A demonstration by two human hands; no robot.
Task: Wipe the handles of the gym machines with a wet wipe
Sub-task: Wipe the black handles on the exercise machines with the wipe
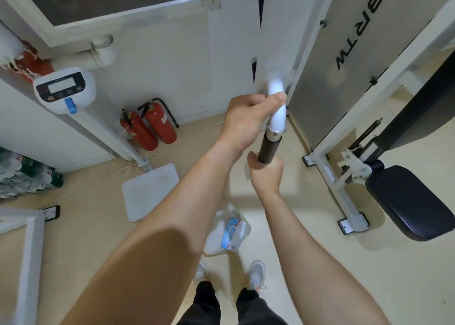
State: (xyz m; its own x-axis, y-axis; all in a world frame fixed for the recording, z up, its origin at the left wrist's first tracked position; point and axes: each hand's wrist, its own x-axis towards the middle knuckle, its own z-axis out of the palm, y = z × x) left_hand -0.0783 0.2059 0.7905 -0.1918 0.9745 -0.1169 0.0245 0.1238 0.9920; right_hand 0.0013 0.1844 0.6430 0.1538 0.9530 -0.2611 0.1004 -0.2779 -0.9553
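A pull-down bar hangs in front of me, with a white curved tube (277, 102) above a chrome collar and a dark handle grip (269, 148) below it. My left hand (246, 121) is closed around the white tube just above the collar. My right hand (267, 174) is wrapped around the lower end of the dark grip. A pale scrap that looks like the wet wipe (247, 171) shows at that hand's left edge; the rest of it is hidden in the fist.
A blue-and-white wipe pack (232, 233) lies on a plastic bag on the floor by my feet. The white machine frame with its grey panel (327, 61) and black padded seat (408, 201) stand to the right. Two red fire extinguishers (150, 127) and a weighing scale (65, 90) stand to the left.
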